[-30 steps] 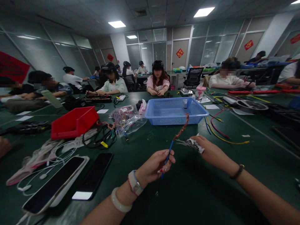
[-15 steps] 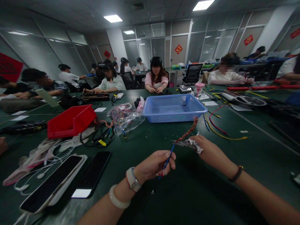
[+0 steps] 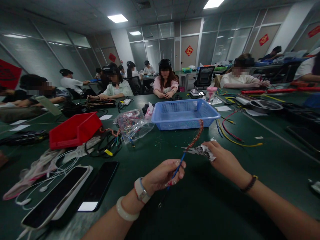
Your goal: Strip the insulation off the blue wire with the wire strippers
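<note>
Between the thumb and fingers of my left hand (image 3: 167, 174) is a blue wire (image 3: 177, 169), its bare copper strands (image 3: 197, 136) reaching up toward the basket. A small metal terminal seems to be on its lower end. My right hand (image 3: 225, 160) is closed around wire strippers (image 3: 197, 151) whose grip looks wrapped in crumpled white paper. The flat metal jaws meet the wire where blue insulation gives way to copper. Whether they bite into it I cannot tell. The handles are hidden by my fingers.
Beyond my hands stands a blue mesh basket (image 3: 165, 125). To the left are a red bin (image 3: 75, 130), a clear bag of wires (image 3: 133, 125), two phones (image 3: 100, 185) and white earphones (image 3: 43, 188). Yellow and red cables (image 3: 232, 140) lie to the right. People sit across the table.
The copper end has swung slightly left and more upright. The wire's lower end with its terminal now shows below my left hand. Both hands keep their hold.
</note>
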### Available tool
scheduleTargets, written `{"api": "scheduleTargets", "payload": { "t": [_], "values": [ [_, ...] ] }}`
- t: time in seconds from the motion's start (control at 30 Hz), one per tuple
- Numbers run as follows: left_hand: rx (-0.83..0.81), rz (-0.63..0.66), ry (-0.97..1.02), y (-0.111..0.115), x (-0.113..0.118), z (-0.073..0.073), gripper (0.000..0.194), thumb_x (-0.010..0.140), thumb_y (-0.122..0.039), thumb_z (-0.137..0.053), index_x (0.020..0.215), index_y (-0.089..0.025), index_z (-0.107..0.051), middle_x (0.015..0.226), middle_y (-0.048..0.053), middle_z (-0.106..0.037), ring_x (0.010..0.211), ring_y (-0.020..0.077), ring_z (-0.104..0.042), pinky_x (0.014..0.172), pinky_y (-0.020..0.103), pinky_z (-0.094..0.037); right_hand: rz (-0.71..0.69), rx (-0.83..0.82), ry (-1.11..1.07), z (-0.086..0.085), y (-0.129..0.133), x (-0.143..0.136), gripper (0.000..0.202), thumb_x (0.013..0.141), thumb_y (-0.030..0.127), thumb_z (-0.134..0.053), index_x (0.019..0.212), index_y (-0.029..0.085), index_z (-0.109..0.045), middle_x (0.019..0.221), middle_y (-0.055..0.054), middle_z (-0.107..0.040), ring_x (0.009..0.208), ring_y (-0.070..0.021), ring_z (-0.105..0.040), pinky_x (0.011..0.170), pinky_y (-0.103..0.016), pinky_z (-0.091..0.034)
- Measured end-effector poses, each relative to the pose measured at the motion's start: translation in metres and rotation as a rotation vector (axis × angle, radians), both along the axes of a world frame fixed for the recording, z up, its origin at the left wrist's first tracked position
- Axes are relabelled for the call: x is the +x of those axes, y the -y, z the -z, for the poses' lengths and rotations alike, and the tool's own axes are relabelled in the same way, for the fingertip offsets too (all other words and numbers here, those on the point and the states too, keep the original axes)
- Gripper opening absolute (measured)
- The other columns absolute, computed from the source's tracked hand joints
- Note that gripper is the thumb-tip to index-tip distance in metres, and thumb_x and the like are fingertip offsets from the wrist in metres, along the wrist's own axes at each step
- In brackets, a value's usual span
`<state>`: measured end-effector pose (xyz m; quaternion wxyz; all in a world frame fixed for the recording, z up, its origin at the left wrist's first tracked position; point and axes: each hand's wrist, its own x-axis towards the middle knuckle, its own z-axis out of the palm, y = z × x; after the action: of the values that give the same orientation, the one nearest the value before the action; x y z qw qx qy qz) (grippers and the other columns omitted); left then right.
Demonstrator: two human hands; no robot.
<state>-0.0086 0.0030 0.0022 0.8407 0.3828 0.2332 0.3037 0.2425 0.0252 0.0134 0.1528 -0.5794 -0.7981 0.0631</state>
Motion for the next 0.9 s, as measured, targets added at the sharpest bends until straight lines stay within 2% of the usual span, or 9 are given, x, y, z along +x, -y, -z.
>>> {"api": "scheduleTargets", "payload": {
  "t": [0.4,0.6,0.73,0.9],
  "values": [
    [0.032,0.038,0.024,0.001,0.001,0.000,0.024,0.087,-0.036,-0.061,0.087,-0.012,-0.058,0.061,0.000,-0.061,0.034,0.0026,-0.042,0.030,0.015,-0.020,-0.021,0.001,0.029,0.003,0.000,0.000,0.040,0.082,0.006,-0.041,0.118,0.018,-0.051,0.119,-0.011,-0.055,0.090,-0.0198,-0.061,0.074,-0.030,-0.042],
    [0.025,0.031,-0.048,0.000,0.001,-0.001,0.026,0.090,-0.036,-0.056,0.095,-0.011,-0.059,0.064,0.001,-0.062,0.034,0.0008,-0.033,0.036,0.017,-0.020,-0.036,-0.031,0.122,-0.002,0.000,0.002,0.033,0.084,0.008,-0.042,0.111,0.018,-0.057,0.111,-0.011,-0.059,0.078,-0.0165,-0.061,0.068,-0.028,-0.043],
    [0.149,-0.012,-0.193,0.001,0.002,-0.006,0.025,0.093,-0.038,-0.048,0.098,-0.014,-0.055,0.059,-0.002,-0.060,0.034,0.0021,-0.029,0.037,0.017,-0.017,-0.097,-0.087,0.139,-0.004,-0.001,0.004,0.025,0.086,0.012,-0.042,0.102,0.017,-0.061,0.102,-0.011,-0.062,0.081,-0.0179,-0.062,0.069,-0.029,-0.045],
    [0.325,0.014,-0.361,0.001,-0.002,-0.018,0.028,0.093,-0.041,-0.048,0.094,-0.015,-0.055,0.057,-0.004,-0.055,0.038,0.0038,-0.032,0.038,0.017,-0.019,-0.283,-0.186,0.089,-0.011,0.001,0.005,0.022,0.089,0.018,-0.043,0.089,0.017,-0.065,0.089,-0.010,-0.066,0.084,-0.0186,-0.061,0.075,-0.030,-0.045]
  ]
}}
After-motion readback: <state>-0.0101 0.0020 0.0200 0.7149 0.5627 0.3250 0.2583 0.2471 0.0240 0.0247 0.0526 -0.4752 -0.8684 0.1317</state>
